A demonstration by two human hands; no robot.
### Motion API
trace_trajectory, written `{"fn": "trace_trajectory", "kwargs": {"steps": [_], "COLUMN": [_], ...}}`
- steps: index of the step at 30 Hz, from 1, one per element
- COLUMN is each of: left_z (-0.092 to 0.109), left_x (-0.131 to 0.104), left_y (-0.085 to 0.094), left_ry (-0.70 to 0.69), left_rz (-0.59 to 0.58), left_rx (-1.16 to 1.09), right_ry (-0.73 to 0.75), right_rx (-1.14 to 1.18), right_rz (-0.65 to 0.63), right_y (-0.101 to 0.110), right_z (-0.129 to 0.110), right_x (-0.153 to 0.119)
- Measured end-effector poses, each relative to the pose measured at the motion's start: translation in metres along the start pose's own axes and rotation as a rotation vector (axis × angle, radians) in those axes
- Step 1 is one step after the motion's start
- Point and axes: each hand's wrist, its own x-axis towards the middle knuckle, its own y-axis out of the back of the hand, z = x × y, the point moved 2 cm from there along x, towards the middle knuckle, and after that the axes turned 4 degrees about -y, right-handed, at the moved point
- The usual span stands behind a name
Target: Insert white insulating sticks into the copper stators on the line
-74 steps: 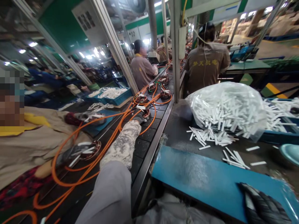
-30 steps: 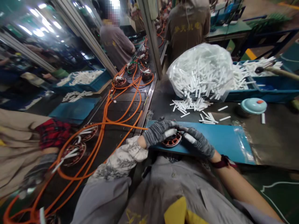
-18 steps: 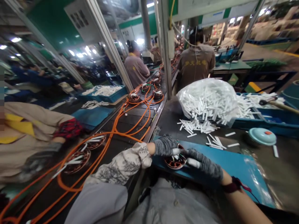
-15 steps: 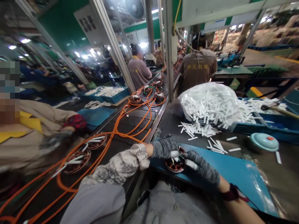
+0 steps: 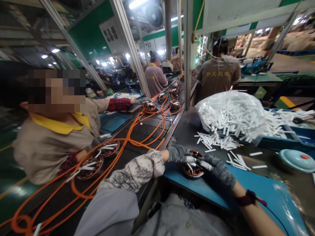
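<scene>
A round motor stator (image 5: 193, 171) with copper windings rests on the blue mat (image 5: 263, 193) in front of me. My left hand (image 5: 177, 154), in a grey knit glove with white fingertips, reaches over it from the left, fingers closed together above its middle. From the right, my right hand (image 5: 218, 170), gloved alike, brings its closed fingertips to the same spot, close to the left ones. Whatever thin lead or wire they pinch is too small and covered to make out. Loose white tubes (image 5: 237, 161) lie just beyond the mat.
A clear bag of white tubes (image 5: 231, 114) stands behind a blue-lidded bowl (image 5: 297, 160). On the conveyor (image 5: 152, 126) to the left are more stators (image 5: 90, 166) and looped orange cables (image 5: 130, 136). A co-worker (image 5: 56, 141) stands across it, one gloved hand at a far stator.
My view has swung left, so the scene sits further right. The co-worker has leaned in and stretched an arm to a stator on the conveyor. My hands stay at the same stator.
</scene>
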Motion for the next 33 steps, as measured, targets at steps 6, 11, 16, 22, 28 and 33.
{"fn": "trace_trajectory", "kwargs": {"steps": [6, 11, 16, 22, 28, 33], "left_z": [0.018, 0.043, 0.046, 0.002, -0.005, -0.004], "left_x": [0.017, 0.037, 0.049, 0.026, 0.016, 0.001], "left_y": [0.002, 0.006, -0.005, -0.001, -0.008, -0.005], "left_ry": [0.038, 0.116, 0.131, 0.102, 0.186, -0.238], "left_rz": [-0.163, -0.367, -0.283, -0.212, 0.096, 0.141], "left_rx": [0.122, 0.278, 0.130, -0.288, -0.042, -0.105], "right_ry": [0.070, 0.064, 0.103, 0.260, 0.158, 0.015], "right_rx": [-0.359, -0.327, -0.297, -0.511, -0.197, 0.192], "right_rz": [0.171, 0.277, 0.486, 0.460, 0.208, 0.044], "right_y": [-0.004, -0.007, -0.002, -0.017, -0.038, -0.029], "right_z": [0.000, -0.001, 0.000, -0.016, -0.020, -0.034], "right_x": [-0.004, -0.011, -0.032, -0.054, -0.033, -0.031]}}
